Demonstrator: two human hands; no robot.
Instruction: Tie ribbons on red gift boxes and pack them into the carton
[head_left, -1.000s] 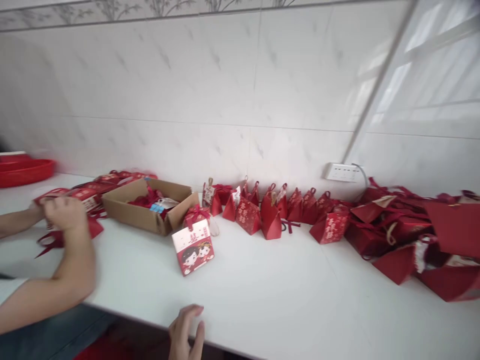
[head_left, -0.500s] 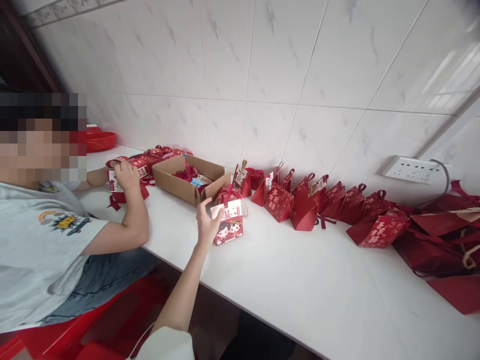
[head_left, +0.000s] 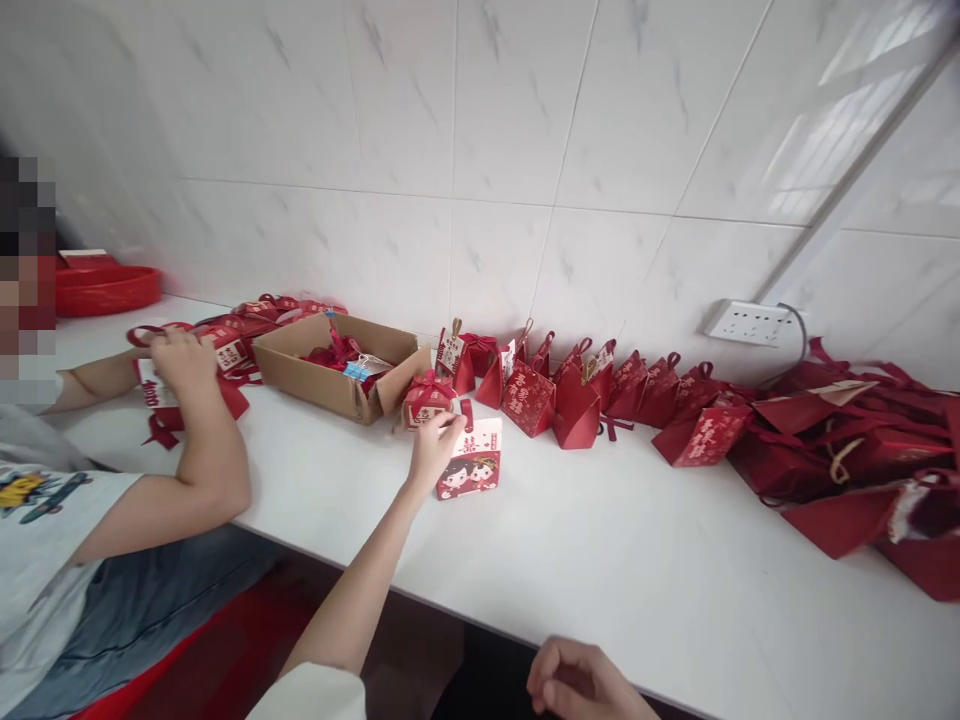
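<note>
My left hand (head_left: pixel 435 447) pinches the top of a small red and white gift box (head_left: pixel 471 472), by its dark red ribbon loop (head_left: pixel 466 414). The box stands upright on the white table, its front printed with two cartoon figures. Just behind my left hand is a rounder red box with a bow (head_left: pixel 429 397). At the table's front edge, my right hand (head_left: pixel 581 682) is loosely curled, a gap between thumb and fingers, and I see nothing in it. Its lower part is cut off by the frame.
An open cardboard box (head_left: pixel 315 378) holds ribbons and blue clips. Red gift boxes (head_left: pixel 576 412) line the wall, with a pile of red bags (head_left: pixel 847 450) at right. On the left, a co-worker's hand (head_left: pixel 184 360) handles another gift box. A power strip (head_left: pixel 754 323) is on the wall.
The view has swung right. My right hand has come into view at the bottom. My left hand has shifted from the box's side to its top ribbon, and the box has separated from the round one.
</note>
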